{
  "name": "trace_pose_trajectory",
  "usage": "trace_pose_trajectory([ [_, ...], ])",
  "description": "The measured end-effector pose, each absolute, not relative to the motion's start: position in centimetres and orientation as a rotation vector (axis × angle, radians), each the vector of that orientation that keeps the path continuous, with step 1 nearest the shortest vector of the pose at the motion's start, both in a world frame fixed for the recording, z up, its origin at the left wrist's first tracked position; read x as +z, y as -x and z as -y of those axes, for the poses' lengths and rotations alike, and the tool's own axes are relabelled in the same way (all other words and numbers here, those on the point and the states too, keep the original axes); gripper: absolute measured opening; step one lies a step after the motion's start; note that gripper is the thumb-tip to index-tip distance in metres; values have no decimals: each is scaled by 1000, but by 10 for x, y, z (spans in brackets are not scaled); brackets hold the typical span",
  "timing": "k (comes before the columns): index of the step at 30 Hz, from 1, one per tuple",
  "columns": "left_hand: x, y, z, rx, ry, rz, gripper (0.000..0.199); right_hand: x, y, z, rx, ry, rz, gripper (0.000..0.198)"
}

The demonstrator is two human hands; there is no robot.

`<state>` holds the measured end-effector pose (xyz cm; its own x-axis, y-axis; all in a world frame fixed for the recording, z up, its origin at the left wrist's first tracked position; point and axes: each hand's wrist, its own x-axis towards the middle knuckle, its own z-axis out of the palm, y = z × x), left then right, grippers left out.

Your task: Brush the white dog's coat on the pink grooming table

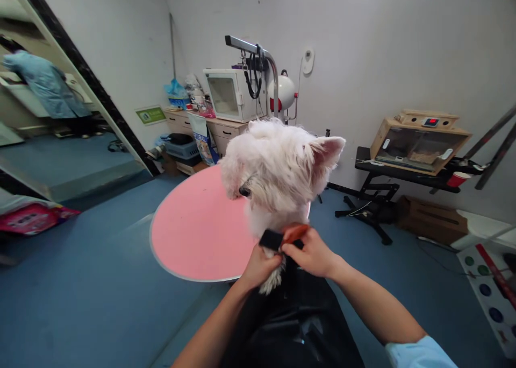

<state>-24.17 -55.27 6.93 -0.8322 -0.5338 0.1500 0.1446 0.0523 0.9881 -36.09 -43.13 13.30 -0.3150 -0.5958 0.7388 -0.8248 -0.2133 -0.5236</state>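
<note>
A white, fluffy dog [278, 163] is on the pink round table [189, 233], its head turned to the left and one pointed ear up. My left hand [258, 266] is closed around the dog's front leg, and the shaggy paw [272, 283] hangs below my thumb, over my black apron [298, 325]. In my right hand [314, 252] is a grooming brush [271, 239] with a flat black head and an orange part. The brush is held close above the leg, beside my left thumb. My fingers partly cover its handle.
A grooming arm [274, 66] with black loops rises behind the dog. Drawers [221, 136] and a white cabinet [229, 96] line the wall. On the right, a wooden box [419, 142] and a red cup [458, 179] rest on a black stand. A person [44, 80] bends over beyond the doorway.
</note>
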Motion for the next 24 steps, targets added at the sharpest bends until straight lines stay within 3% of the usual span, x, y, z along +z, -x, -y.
trace_pose_trajectory([
  [5,69,240,557,-1798,-377,1865,38,130,364,435,1598,-1475,1716,6],
  [9,69,239,563,-1826,-284,1961,41,124,370,436,1620,-1667,1757,3],
  [12,71,238,567,-1807,-265,1963,49,119,374,433,1714,-1337,1695,3],
  [16,74,242,569,-1844,-202,2032,40,113,375,431,1712,-1689,1840,9],
  [20,77,246,571,-1798,-188,2053,42,109,377,431,1852,-1355,1767,9],
  [24,79,248,570,-1837,-181,2098,43,109,380,431,1771,-1605,1878,10],
])
